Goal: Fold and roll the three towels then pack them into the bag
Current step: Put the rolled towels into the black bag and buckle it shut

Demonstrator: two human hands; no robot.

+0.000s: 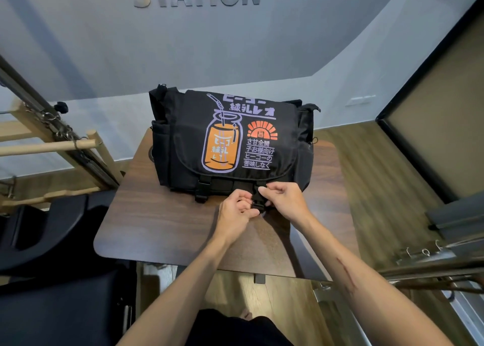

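A black messenger bag [230, 136] with an orange jar print lies on the small dark wooden table [157, 227], its flap down over the front. Two black buckles sit along the flap's lower edge. The left buckle [202, 191] is untouched. My left hand [237, 210] and my right hand [284, 200] both pinch the right buckle [258, 201] at the bag's near edge, fingers curled round it. No towel is in view.
A black padded seat [47, 241] stands to the left of the table. Wooden and metal frames [65, 141] lean at the left. A dark metal rack with hooks [432, 254] is at the right. The grey wall is behind the bag.
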